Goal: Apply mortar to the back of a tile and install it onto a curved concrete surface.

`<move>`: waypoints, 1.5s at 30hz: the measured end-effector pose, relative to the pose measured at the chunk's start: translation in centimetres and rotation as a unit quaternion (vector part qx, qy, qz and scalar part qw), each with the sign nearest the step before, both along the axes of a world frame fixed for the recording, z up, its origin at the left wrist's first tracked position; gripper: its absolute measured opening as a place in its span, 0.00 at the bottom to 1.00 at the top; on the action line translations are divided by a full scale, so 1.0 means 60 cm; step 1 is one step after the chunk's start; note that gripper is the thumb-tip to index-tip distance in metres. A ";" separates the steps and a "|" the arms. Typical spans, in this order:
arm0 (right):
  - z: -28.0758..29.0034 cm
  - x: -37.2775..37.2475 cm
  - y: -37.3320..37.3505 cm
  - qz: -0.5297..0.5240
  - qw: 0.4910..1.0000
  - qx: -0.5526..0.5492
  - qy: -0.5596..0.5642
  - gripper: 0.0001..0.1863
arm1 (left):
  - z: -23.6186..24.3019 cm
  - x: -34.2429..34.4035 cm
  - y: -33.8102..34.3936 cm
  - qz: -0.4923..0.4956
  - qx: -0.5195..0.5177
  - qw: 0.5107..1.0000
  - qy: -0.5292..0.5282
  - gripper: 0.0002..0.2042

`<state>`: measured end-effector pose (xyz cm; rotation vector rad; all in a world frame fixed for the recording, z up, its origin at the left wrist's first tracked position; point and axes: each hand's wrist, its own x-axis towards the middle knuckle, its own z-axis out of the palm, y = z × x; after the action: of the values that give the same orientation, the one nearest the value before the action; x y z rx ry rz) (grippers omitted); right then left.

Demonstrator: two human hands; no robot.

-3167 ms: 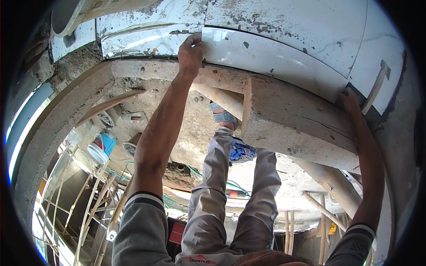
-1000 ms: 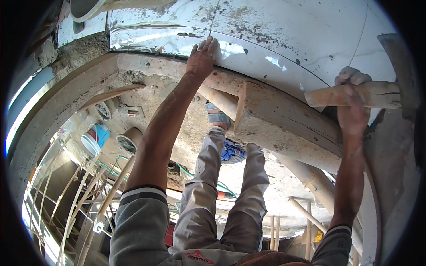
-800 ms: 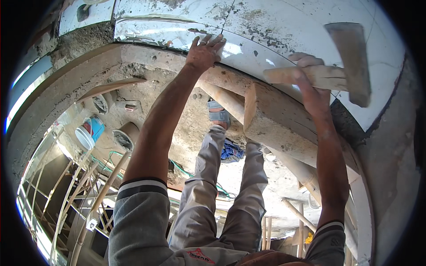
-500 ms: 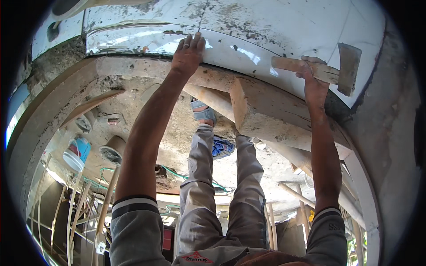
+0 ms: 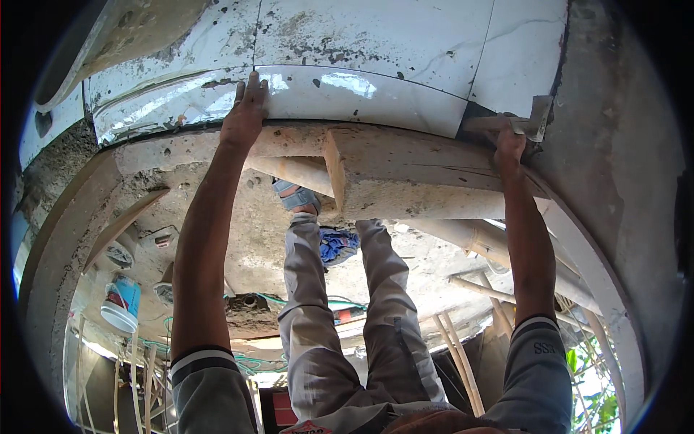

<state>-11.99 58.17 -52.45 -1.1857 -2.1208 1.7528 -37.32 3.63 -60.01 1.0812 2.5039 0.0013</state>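
My left hand (image 5: pixel 246 116) lies palm down on the narrow white tile strip (image 5: pixel 303 94), its outstretched fingers reaching a tile joint. At the right, my right hand (image 5: pixel 510 141) is closed around the wooden handle of a hammer (image 5: pixel 541 117). Its broad, flat head points right, and the handle lies crosswise over a dark gap beyond the strip's right end. Whether the hammer touches the surface, I cannot tell. Larger marbled white tiles (image 5: pixel 376 32), speckled with dirt and crumbs, adjoin the strip on its far side.
A rough curved ledge (image 5: pixel 289 137) borders the tiles, with a wooden beam (image 5: pixel 412 170) against it. Grey cement wall (image 5: pixel 614 145) rises at right. Below are a blue-and-white bucket (image 5: pixel 121 304), blue cloth (image 5: pixel 338 246), green hose (image 5: pixel 253 362) and several bamboo poles (image 5: pixel 463 362).
The head view has shifted to the right. My right hand has carried the hammer from over the tiles to the gap past the strip's end. My left hand stays at the same joint.
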 end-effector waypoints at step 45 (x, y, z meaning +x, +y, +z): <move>0.099 -0.350 -0.519 0.561 0.825 -0.046 0.057 0.18 | 0.039 -0.025 -0.031 0.108 0.109 0.985 -0.077 0.33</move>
<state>-33.02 27.01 -46.49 0.3747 -2.8981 2.1661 -38.81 1.77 -57.64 0.8474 2.5072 0.4130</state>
